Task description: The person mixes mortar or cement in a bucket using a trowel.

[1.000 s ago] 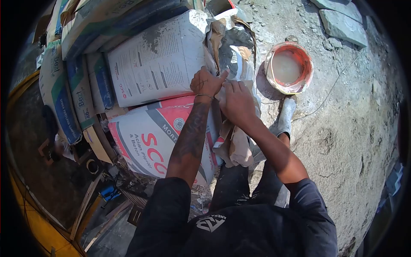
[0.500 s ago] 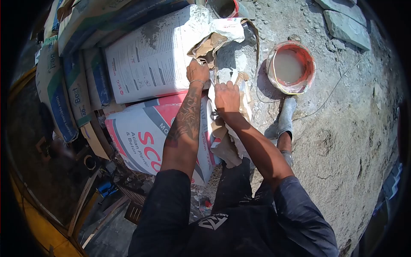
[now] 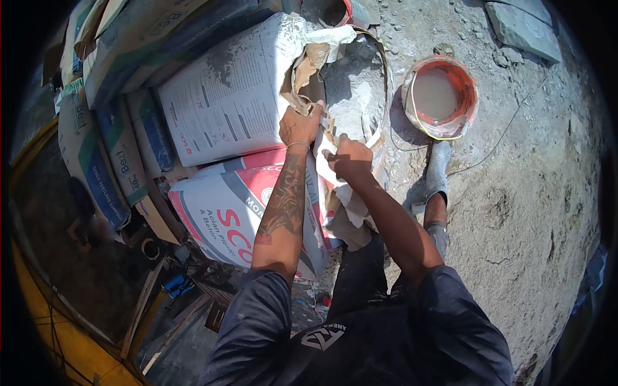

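left hand [image 3: 300, 126] and right hand [image 3: 352, 159] grip the torn paper sack [image 3: 310, 64], seemingly holding it open; grey powder [image 3: 353, 72] lies just beyond the fingers.

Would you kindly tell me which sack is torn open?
The sack just beyond the right hand: its torn paper bares grey powder, while the other sacks show no opening.

Left hand [image 3: 300, 127], right hand [image 3: 352, 157] gripping torn bag [image 3: 311, 63]; grey powder [image 3: 353, 80] inside; bucket [image 3: 470, 96] nearby.
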`<state>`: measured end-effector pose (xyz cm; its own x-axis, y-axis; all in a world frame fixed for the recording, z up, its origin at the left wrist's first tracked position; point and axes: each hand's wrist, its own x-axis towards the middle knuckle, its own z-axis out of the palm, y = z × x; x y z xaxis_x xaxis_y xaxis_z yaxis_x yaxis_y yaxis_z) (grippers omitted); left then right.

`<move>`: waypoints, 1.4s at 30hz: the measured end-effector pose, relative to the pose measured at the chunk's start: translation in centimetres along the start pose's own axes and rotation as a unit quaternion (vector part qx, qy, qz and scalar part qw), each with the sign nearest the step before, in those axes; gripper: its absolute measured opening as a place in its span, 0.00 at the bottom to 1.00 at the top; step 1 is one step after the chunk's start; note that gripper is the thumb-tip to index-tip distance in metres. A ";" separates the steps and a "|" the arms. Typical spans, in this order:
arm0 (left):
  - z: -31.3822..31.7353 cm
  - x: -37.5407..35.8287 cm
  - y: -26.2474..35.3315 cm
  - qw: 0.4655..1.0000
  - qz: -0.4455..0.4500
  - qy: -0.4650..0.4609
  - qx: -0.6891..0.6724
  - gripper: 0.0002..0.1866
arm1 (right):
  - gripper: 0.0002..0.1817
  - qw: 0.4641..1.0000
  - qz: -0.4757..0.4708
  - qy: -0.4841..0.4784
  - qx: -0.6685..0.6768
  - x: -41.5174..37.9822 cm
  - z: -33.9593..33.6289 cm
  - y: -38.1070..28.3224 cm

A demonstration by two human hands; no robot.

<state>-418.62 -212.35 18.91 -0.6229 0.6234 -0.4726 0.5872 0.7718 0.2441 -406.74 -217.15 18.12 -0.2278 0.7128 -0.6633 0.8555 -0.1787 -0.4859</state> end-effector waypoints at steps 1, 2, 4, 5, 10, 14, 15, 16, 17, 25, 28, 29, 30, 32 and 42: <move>0.2 -0.4 -0.1 1.000 0.001 -0.001 0.004 0.32 | 0.25 0.999 0.042 -0.029 0.006 1.1 -1.2 -0.6; 0.5 -0.7 -0.3 0.997 0.020 0.030 0.069 0.36 | 0.23 0.997 0.040 -0.056 0.024 2.2 -2.3 -1.1; 1.3 -0.5 -0.7 0.988 0.041 0.060 0.136 0.41 | 0.18 0.998 -0.037 -0.043 0.014 4.7 -0.6 -0.8; 1.4 0.0 -0.3 0.979 0.065 0.091 0.173 0.43 | 0.18 0.998 -0.035 -0.043 0.016 5.4 -0.2 -0.8; 3.8 1.6 -1.5 0.938 0.092 0.150 0.298 0.57 | 0.09 0.991 -0.115 -0.011 -0.071 5.4 2.5 -0.4; 4.5 2.3 -2.1 0.960 0.094 0.117 0.238 0.65 | 0.09 0.978 -0.195 0.055 -0.041 2.6 5.1 0.5; 4.8 2.6 -2.7 0.960 0.103 0.120 0.231 0.64 | 0.08 0.979 -0.183 0.093 0.004 2.0 5.9 0.7; 5.2 2.7 -3.1 0.960 0.098 0.115 0.234 0.64 | 0.08 0.969 -0.228 0.086 -0.045 1.7 6.4 1.2; 5.6 2.9 -3.5 0.953 0.105 0.134 0.250 0.64 | 0.08 0.969 -0.229 0.080 -0.042 1.2 6.5 1.1; 5.9 3.4 -4.0 0.941 0.107 0.146 0.287 0.57 | 0.05 0.961 -0.239 -0.047 -0.130 -2.9 7.3 3.5; 6.5 4.2 -4.6 0.927 0.110 0.169 0.316 0.58 | 0.04 0.957 -0.243 -0.051 -0.149 -2.6 7.5 4.2; 6.4 4.2 -4.7 0.924 0.115 0.168 0.323 0.58 | 0.03 0.959 -0.238 -0.044 -0.150 -2.8 7.7 4.7; 6.4 3.9 -4.7 0.921 0.123 0.166 0.329 0.58 | 0.03 0.958 -0.240 -0.054 -0.150 -3.1 7.6 5.3; 6.4 3.9 -4.7 0.924 0.117 0.170 0.322 0.58 | 0.03 0.961 -0.256 -0.029 -0.096 -2.9 7.4 6.5; 6.1 4.2 -4.9 0.929 0.136 0.157 0.306 0.63 | 0.12 0.977 -0.209 -0.019 0.035 -5.0 9.7 12.9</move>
<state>-420.96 -214.33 10.57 -0.4731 0.8645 -0.1696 0.8685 0.4255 -0.2542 -399.10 -229.64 9.68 -0.5699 0.7072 -0.4184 0.6502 0.0767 -0.7559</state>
